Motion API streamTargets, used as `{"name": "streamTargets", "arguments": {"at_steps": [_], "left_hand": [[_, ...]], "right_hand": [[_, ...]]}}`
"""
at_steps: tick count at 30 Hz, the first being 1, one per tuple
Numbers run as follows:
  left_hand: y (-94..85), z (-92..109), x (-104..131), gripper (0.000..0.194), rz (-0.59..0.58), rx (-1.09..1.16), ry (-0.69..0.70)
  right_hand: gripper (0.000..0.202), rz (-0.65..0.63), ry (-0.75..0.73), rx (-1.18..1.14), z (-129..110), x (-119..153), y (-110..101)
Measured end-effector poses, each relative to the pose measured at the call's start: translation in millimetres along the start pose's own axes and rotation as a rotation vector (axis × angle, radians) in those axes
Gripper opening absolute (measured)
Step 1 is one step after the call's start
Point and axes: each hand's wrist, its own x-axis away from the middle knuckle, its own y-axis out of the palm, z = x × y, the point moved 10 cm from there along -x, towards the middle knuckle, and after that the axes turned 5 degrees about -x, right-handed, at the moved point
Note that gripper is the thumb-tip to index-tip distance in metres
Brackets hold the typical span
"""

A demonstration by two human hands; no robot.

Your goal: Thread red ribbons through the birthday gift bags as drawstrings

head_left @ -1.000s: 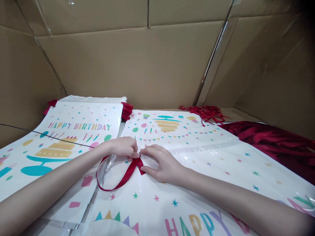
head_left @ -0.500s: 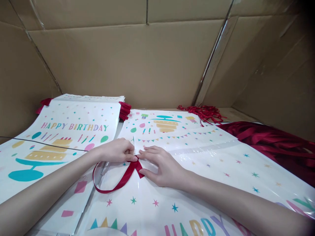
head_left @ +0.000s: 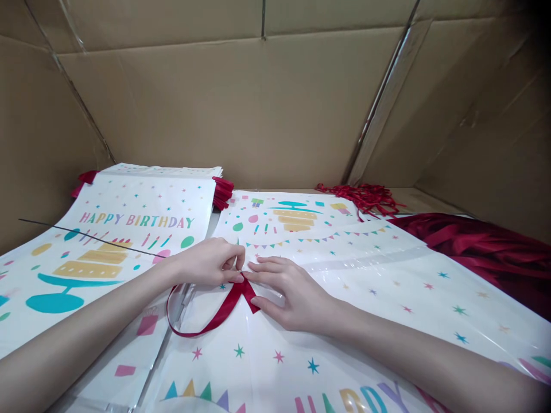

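A dark red ribbon (head_left: pixel 219 315) lies in a loop on a white printed bag-like sheet (head_left: pixel 275 338) with stars and a bunting pattern. My left hand (head_left: pixel 210 261) is closed, thumb and forefinger pinching at the ribbon's upper end, by the sheet's edge. My right hand (head_left: pixel 293 292) rests beside it, fingers stretched out and apart; its fingertips touch the sheet and the ribbon near the pinch. A thin dark rod (head_left: pixel 92 236) runs out to the left from behind my left wrist; whether the hand holds it is hidden.
At left is a stack of printed "HAPPY BIRTHDAY" sheets (head_left: pixel 142 195) with red ribbon ends (head_left: pixel 222 193) at its sides. Tangled red cords (head_left: pixel 365 198) lie at the back. A heap of dark red ribbons (head_left: pixel 473 252) spreads at right. Cardboard walls (head_left: pixel 215 103) rise behind.
The view has shifted slightly, so everything appears a little further right. The rod has tilted, its far end now showing at left. Both hands stay at the ribbon.
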Motion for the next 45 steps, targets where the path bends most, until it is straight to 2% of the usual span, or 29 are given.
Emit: {"name": "streamTargets", "arguments": {"at_steps": [3, 9, 17, 22, 36, 40, 45], "left_hand": [[-1.6, -0.9, 1.7, 0.011, -0.036, 0.006, 0.025], [-9.0, -0.3, 3.1, 0.01, -0.006, -0.049, 0.045], [-6.7, -1.0, 3.5, 0.014, -0.027, -0.115, 0.04], [-8.7, 8.5, 3.5, 0.015, 0.023, -0.183, 0.115], [1.7, -3.3, 6.6, 0.021, -0.169, -0.037, -0.062], [3.7, -6.0, 2.9, 0.02, -0.143, -0.018, -0.031], [3.8, -2.2, -2.4, 0.014, -0.034, -0.063, 0.015]], "right_hand": [[0.038, 0.0, 0.013, 0.017, 0.8, 0.6, -0.5], [0.037, 0.011, 0.002, 0.013, -0.3, 0.8, -0.8], [0.036, 0.012, 0.016, 0.01, 1.9, 0.2, 0.4], [0.034, 0.021, -0.008, 0.019, -0.6, -0.1, -1.1], [0.035, 0.002, 0.018, 0.02, 3.4, 0.8, 1.0], [0.034, 0.006, 0.02, 0.017, 3.6, 1.2, 1.3], [0.034, -0.001, 0.027, 0.016, 4.2, 1.6, 2.5]]}}
